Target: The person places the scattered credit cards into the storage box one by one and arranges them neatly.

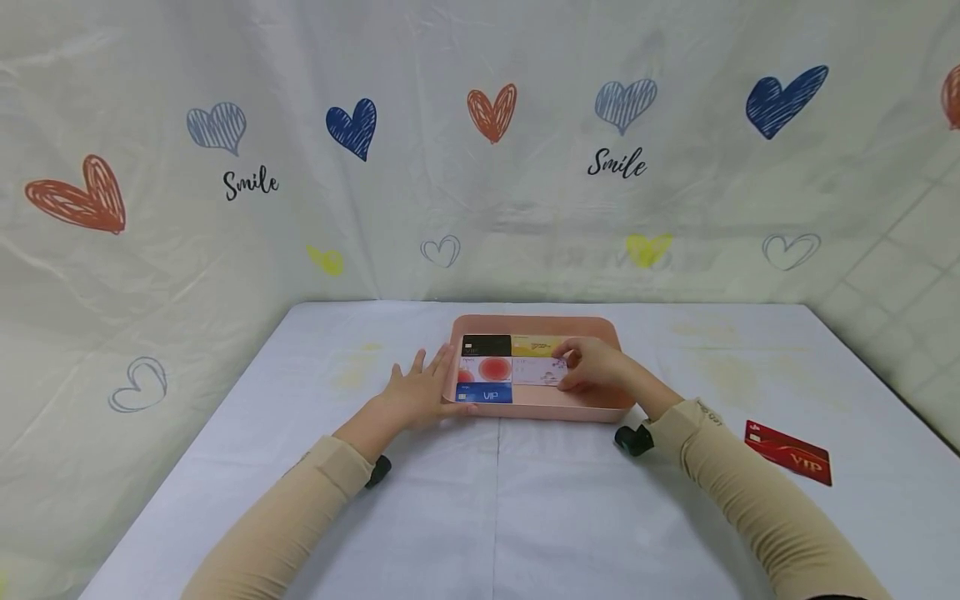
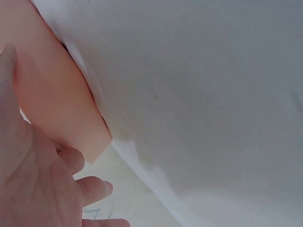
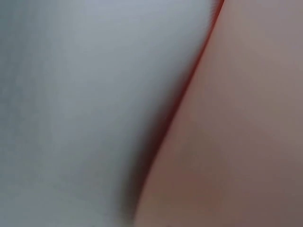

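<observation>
A pink tray point(image 1: 570, 406) point(image 2: 66, 99) stands on the table. My left hand point(image 1: 420, 392) point(image 2: 38, 170) rests at its left end with fingers spread, the thumb along the front wall. Inside lie a black VIP card point(image 1: 486, 344), a yellow card point(image 1: 528, 345), a white card with red circles point(image 1: 483, 369) and a blue VIP card point(image 1: 483, 393), edge to edge. My right hand point(image 1: 600, 367) pinches a white flowered card point(image 1: 532, 371) by its right end, below the yellow card. In the right wrist view only the tray's wall point(image 3: 227, 142) shows, close up and blurred.
A red VIP card point(image 1: 789, 452) lies on the white-covered table point(image 1: 480, 500), to the right of my right forearm. Dark wrist cameras point(image 1: 634, 440) sit under both wrists. A curtain with hearts point(image 1: 487, 183) hangs behind the table.
</observation>
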Available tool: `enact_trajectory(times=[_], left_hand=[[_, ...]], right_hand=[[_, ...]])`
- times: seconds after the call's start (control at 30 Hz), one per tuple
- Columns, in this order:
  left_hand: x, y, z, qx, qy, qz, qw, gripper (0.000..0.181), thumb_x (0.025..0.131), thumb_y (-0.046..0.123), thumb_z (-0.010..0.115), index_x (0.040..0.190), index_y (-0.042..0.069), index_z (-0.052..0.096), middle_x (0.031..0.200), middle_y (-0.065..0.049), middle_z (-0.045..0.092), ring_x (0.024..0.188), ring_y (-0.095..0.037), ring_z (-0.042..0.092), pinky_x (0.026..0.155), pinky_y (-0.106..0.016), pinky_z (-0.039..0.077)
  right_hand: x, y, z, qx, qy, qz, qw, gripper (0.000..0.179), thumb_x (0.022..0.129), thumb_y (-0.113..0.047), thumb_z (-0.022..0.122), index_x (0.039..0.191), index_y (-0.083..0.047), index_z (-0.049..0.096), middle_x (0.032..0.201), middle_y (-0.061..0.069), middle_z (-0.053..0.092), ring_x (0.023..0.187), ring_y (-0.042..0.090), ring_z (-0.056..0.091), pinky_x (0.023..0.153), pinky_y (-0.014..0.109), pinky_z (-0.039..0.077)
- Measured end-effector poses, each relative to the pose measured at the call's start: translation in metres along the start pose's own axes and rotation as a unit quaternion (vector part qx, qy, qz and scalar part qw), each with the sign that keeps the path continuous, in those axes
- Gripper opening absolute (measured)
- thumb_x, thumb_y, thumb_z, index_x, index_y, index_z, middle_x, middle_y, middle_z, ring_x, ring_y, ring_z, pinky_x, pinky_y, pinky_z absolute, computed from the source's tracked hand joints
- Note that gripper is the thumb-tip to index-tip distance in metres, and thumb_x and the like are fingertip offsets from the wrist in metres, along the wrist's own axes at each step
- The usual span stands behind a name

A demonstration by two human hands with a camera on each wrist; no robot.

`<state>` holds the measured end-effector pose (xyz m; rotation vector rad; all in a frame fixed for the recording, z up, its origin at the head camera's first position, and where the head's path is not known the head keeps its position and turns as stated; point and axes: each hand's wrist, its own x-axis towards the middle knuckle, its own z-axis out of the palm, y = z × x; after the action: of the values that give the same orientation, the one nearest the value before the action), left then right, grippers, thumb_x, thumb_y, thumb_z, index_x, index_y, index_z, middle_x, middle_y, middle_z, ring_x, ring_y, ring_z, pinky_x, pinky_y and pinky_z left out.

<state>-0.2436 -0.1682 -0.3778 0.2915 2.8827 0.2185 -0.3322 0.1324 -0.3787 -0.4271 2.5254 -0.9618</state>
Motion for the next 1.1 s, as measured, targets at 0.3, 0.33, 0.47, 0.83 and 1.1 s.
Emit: enact_trajectory(times=[0.3, 0.33, 0.47, 0.83, 1.1], left_hand=[[-0.0005, 0.0001, 0.0002, 0.005, 0.001, 0.000, 1.0000, 0.110, 0.091, 0.071, 0.059, 0.166, 0.012, 0.003, 0.172, -0.006, 0.007, 0.155, -0.043, 0.006, 0.116, -0.072, 0.012], [-0.0006, 0.0002, 0.0001, 0.005, 0.001, 0.001, 1.0000, 0.110, 0.091, 0.071, 0.059, 0.166, 0.012, 0.002, 0.172, -0.006, 0.007, 0.155, -0.043, 0.006, 0.116, -0.072, 0.012], [-0.0007, 0.0004, 0.0000, 0.007, 0.000, 0.000, 1.0000, 0.110, 0.091, 0.071, 0.058, 0.166, 0.013, 0.002, 0.172, -0.005, 0.006, 0.155, -0.043, 0.006, 0.116, -0.072, 0.012], [-0.0003, 0.0001, 0.0000, 0.001, -0.002, 0.000, 1.0000, 0.111, 0.091, 0.071, 0.059, 0.166, 0.012, 0.002, 0.172, -0.006, 0.007, 0.155, -0.043, 0.006, 0.116, -0.071, 0.011], [0.0008, -0.0003, 0.0008, 0.002, 0.000, -0.001, 1.0000, 0.110, 0.091, 0.070, 0.060, 0.166, 0.013, 0.002, 0.172, -0.005, 0.007, 0.155, -0.043, 0.006, 0.116, -0.071, 0.010]], right_hand=[[-0.0010, -0.0001, 0.0003, -0.012, 0.003, -0.002, 0.9999, 0.054, 0.086, -0.011, 0.084, 0.133, 0.002, 0.059, 0.113, 0.019, 0.057, 0.079, 0.020, 0.060, 0.070, 0.024, 0.053], [-0.0013, 0.0001, 0.0003, -0.011, 0.002, -0.003, 0.9999, 0.054, 0.086, -0.011, 0.084, 0.133, 0.002, 0.059, 0.113, 0.019, 0.057, 0.078, 0.019, 0.060, 0.070, 0.024, 0.053], [-0.0005, 0.0009, 0.0003, -0.012, 0.001, -0.011, 0.9999, 0.054, 0.086, -0.010, 0.084, 0.132, 0.003, 0.059, 0.111, 0.018, 0.056, 0.075, 0.018, 0.060, 0.068, 0.024, 0.053], [0.0007, 0.0030, 0.0008, -0.010, 0.002, -0.019, 0.9998, 0.051, 0.086, -0.008, 0.083, 0.130, 0.003, 0.060, 0.108, 0.017, 0.056, 0.070, 0.016, 0.059, 0.067, 0.024, 0.054], [-0.0010, 0.0011, 0.0009, -0.003, 0.003, -0.014, 0.9999, 0.046, 0.087, -0.007, 0.082, 0.127, 0.003, 0.060, 0.105, 0.016, 0.055, 0.068, 0.016, 0.058, 0.066, 0.024, 0.054]])
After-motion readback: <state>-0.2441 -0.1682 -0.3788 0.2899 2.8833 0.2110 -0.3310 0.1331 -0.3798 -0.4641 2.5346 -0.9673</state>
